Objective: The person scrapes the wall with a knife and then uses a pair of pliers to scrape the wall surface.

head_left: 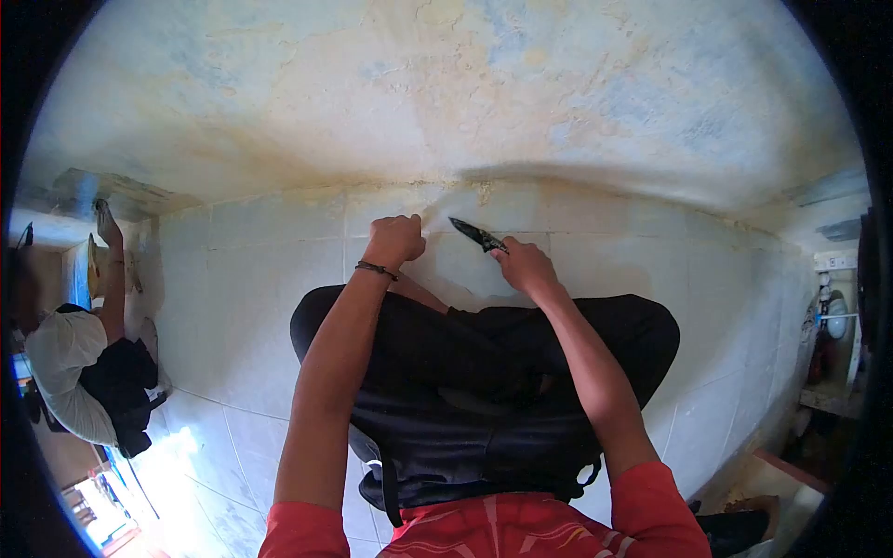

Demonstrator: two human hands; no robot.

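Note:
My right hand (528, 266) is closed around the handle of a dark pocket knife (473, 232). Its blade is out and points up and to the left, over the pale floor tiles near the base of the wall. To the left of the blade, apart from it, my left hand (398, 239) is curled into a fist with a dark bracelet at the wrist. Its fingers face away, so anything inside is hidden. Ahead of both hands, the wall (484, 112) has flaking, stained paint down to the floor joint.
My crossed legs in black trousers (428, 363) lie just below my hands. At the left, a person in a white shirt (70, 363) reaches one hand to the wall. Shelving with assorted items (833, 316) stands at the right. A wooden-edged board (791, 472) sits at lower right.

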